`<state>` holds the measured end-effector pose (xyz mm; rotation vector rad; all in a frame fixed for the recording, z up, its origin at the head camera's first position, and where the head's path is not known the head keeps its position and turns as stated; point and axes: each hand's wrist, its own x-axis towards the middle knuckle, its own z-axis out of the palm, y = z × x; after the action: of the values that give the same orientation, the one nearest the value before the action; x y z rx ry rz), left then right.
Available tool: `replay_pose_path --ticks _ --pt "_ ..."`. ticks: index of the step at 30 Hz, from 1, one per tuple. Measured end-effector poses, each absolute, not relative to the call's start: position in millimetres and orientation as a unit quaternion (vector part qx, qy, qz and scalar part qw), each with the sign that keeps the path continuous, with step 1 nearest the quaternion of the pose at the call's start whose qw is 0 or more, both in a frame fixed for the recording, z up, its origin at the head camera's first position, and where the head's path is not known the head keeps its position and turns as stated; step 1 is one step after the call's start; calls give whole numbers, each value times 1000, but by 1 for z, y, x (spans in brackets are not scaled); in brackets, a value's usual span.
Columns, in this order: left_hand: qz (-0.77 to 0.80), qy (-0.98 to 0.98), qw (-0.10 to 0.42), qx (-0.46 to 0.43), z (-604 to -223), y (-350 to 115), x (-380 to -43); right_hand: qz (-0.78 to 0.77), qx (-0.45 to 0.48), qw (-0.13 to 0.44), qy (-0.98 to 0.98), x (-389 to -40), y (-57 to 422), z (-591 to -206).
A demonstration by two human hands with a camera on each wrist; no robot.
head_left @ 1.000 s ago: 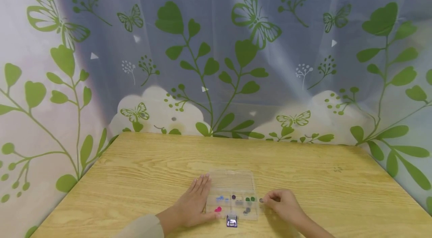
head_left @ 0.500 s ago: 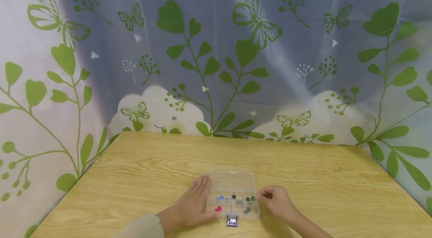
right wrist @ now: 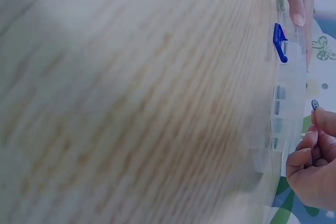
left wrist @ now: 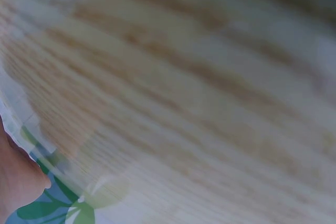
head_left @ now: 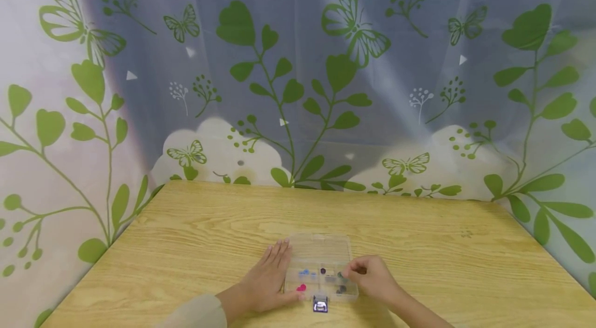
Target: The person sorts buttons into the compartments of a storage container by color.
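A clear plastic compartment box (head_left: 321,294) lies with its lid (head_left: 321,248) folded back on the table. My left hand (head_left: 267,276) rests flat along the box's left side, fingers straight, thumb at its front left corner. Over the right compartments, my right hand (head_left: 374,276) pinches a small dark grey button (right wrist: 315,105) between thumb and fingertips. Inside the box are pink buttons (head_left: 301,287), blue pieces (head_left: 304,272), a dark purple button (head_left: 323,270) and grey buttons (head_left: 341,289). The right fingertips partly cover the green ones. In the left wrist view only part of a hand (left wrist: 18,177) shows.
A blue-purple latch (head_left: 320,304) hangs from the box's front edge onto the wooden table (head_left: 209,235). Behind and beside the table hangs a curtain (head_left: 298,85) printed with green leaves and butterflies.
My right hand has moved left with the grey button, from beside the box to above its right compartments. My left hand has stayed in place.
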<state>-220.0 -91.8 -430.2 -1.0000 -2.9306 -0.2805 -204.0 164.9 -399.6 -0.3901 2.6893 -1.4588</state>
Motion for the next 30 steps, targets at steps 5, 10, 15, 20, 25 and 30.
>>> replay_pose_path --ticks 5,10,15,20,25,30 --pt "-93 -943 16 -320 -432 -92 -221 -475 -138 39 868 -205 164 -400" --pt "-104 -943 11 -317 -434 -92 -222 -450 -159 24 878 -204 161 -402" --pt "-107 -942 10 -316 -434 -92 -222 -428 -181 4 885 -204 157 -404" --pt "-107 -942 10 -318 -433 -92 -222 -405 -176 -5 897 -203 154 -406" --pt "-102 -942 14 -320 -433 -93 -221 -377 -158 -11 913 -199 150 -405" --pt "-96 -942 15 -321 -434 -93 -221 -369 -156 -18 916 -197 149 -407"
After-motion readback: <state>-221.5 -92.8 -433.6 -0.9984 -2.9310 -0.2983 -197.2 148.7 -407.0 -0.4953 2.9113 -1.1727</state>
